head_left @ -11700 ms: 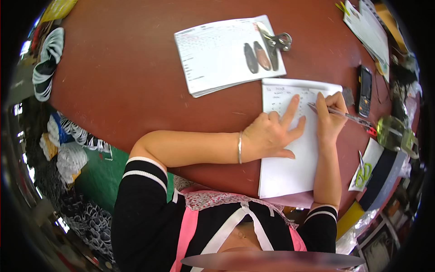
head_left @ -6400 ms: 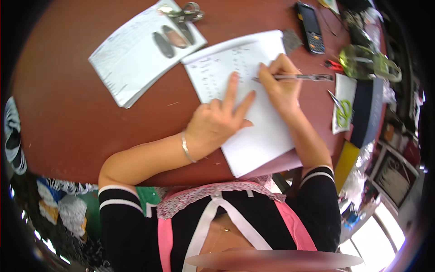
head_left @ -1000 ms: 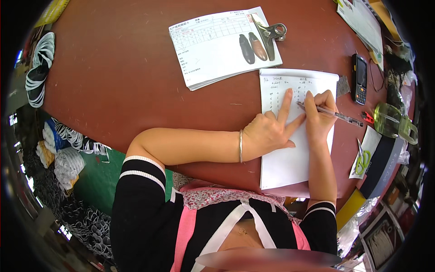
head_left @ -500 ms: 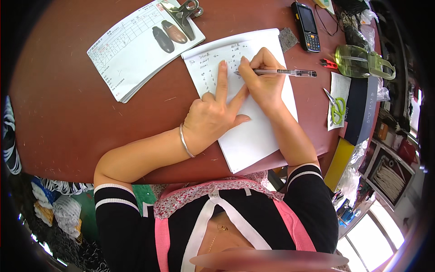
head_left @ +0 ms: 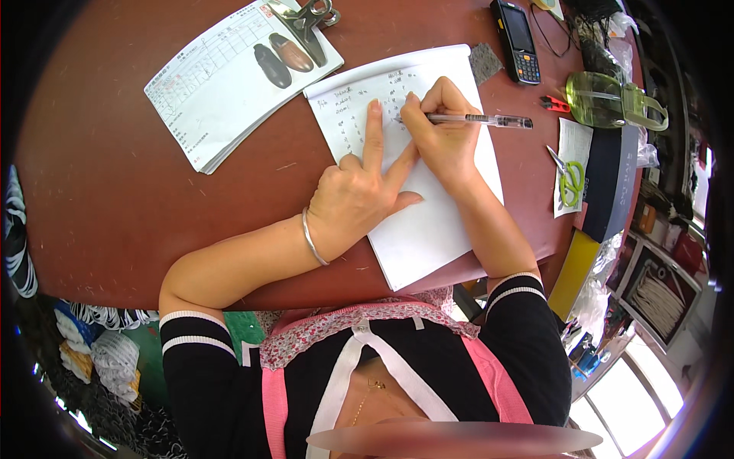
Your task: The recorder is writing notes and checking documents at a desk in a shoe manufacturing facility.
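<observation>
A white notepad (head_left: pixel 428 237) with handwritten columns near its top lies in front of me on the reddish-brown table. My right hand (head_left: pixel 446 138) grips a clear pen (head_left: pixel 497 121) with a dark grip, its tip at the writing on the page. Flat on the same pad rests my left hand (head_left: pixel 359 187), index and middle fingers stretched apart and thumb out, holding nothing. The index fingertip touches the page beside the written columns. A silver bangle (head_left: pixel 309 237) circles my left wrist.
Up left lies a stack of printed sheets (head_left: pixel 222 99) under a metal bulldog clip (head_left: pixel 306 30). At right are a handheld scanner (head_left: pixel 517 42), a green transparent bottle (head_left: pixel 600 99), green-handled scissors (head_left: pixel 569 183) on a paper slip, a red-and-black tool (head_left: pixel 553 103) and a dark box (head_left: pixel 608 183).
Both hands keep almost the same place on the notepad, and the right hand still holds the pen. The whole view has shifted very slightly.
</observation>
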A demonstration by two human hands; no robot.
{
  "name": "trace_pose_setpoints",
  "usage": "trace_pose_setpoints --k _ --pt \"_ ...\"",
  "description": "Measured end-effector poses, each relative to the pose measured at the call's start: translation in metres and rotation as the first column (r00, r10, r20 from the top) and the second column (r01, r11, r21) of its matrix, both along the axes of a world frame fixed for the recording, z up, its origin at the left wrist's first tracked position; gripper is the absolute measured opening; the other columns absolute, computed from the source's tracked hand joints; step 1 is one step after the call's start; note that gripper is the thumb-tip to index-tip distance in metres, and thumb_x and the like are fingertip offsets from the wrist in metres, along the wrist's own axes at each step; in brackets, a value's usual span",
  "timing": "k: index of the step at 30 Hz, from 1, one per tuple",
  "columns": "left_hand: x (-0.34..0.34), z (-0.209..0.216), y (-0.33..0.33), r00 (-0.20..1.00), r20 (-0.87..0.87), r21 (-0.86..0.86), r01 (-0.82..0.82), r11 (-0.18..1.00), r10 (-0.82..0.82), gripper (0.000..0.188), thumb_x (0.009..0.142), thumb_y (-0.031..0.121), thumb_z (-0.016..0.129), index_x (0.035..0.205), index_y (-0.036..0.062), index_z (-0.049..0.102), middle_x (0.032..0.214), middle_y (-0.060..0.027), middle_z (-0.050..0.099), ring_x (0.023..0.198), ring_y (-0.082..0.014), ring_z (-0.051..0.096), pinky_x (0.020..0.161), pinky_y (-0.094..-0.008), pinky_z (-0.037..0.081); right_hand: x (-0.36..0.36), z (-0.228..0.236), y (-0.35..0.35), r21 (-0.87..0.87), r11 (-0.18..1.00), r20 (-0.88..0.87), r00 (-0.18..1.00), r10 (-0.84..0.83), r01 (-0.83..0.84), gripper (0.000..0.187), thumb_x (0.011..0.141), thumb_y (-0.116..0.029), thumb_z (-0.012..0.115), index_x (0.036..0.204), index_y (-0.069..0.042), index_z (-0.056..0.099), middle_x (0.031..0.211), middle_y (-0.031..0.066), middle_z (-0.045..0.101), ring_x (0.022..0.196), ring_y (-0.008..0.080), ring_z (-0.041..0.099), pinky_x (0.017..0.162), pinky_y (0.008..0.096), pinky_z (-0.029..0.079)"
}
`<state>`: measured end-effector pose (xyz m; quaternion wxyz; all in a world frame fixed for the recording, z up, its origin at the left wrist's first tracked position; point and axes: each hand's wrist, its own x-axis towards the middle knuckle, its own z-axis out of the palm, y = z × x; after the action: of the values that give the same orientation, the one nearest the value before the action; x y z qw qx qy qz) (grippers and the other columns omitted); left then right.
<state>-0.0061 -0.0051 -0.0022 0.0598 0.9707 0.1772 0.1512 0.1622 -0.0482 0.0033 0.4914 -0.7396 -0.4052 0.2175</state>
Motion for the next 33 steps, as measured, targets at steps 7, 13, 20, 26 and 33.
trace_pose_setpoints --k 7,13,20,26,33 --pt "-0.009 0.003 0.003 0.998 -0.043 -0.002 -0.037 0.999 0.037 0.074 0.084 0.069 0.067 0.143 0.0243 0.063 0.148 -0.0399 0.045 0.044 -0.0120 0.052 0.042 -0.0254 0.050 -0.007 -0.001 0.007 0.110 0.994 -0.065 0.998 -0.013 0.020 0.035 0.089 -0.002 0.072 0.070 -0.007 0.043 0.060 -0.0026 0.048 0.058 0.0031 0.040 0.048 0.0257 0.034" --pt "0.000 -0.009 -0.010 1.000 0.016 -0.031 -0.019 0.999 0.020 0.077 0.082 0.068 0.067 0.145 0.0227 0.062 0.147 -0.0458 0.041 0.047 -0.0128 0.053 0.042 -0.0249 0.048 0.009 0.006 -0.017 0.052 0.999 -0.027 1.000 0.009 -0.008 0.034 0.089 0.002 0.071 0.069 -0.007 0.045 0.062 -0.0029 0.050 0.058 0.0027 0.042 0.049 0.0230 0.033" --pt "0.000 -0.003 -0.008 0.999 -0.025 -0.033 -0.034 0.999 0.033 0.079 0.082 0.070 0.067 0.147 0.0256 0.060 0.150 -0.0436 0.040 0.047 -0.0138 0.055 0.042 -0.0258 0.049 0.002 0.002 -0.013 0.124 0.991 -0.025 0.998 -0.055 0.058 0.033 0.092 0.000 0.071 0.072 -0.008 0.046 0.063 -0.0021 0.052 0.057 0.0018 0.042 0.049 0.0231 0.032" --pt "-0.003 -0.002 0.000 0.999 -0.037 0.005 -0.021 1.000 0.021 0.076 0.082 0.070 0.067 0.145 0.0284 0.061 0.150 -0.0375 0.045 0.045 -0.0140 0.053 0.042 -0.0254 0.049 -0.003 0.004 -0.008 0.056 0.998 -0.028 0.999 -0.020 0.022 0.034 0.090 -0.003 0.072 0.071 -0.006 0.044 0.059 -0.0017 0.052 0.055 0.0027 0.046 0.048 0.0245 0.039" --pt "-0.002 -0.001 -0.002 0.999 -0.032 -0.003 -0.007 1.000 0.007 0.075 0.082 0.068 0.070 0.144 0.0277 0.062 0.149 -0.0376 0.047 0.044 -0.0140 0.052 0.042 -0.0253 0.049 -0.004 0.002 -0.011 0.001 1.000 0.023 0.999 -0.031 0.030 0.035 0.087 -0.003 0.073 0.069 -0.006 0.044 0.056 -0.0001 0.051 0.051 0.0037 0.043 0.045 0.0264 0.037"
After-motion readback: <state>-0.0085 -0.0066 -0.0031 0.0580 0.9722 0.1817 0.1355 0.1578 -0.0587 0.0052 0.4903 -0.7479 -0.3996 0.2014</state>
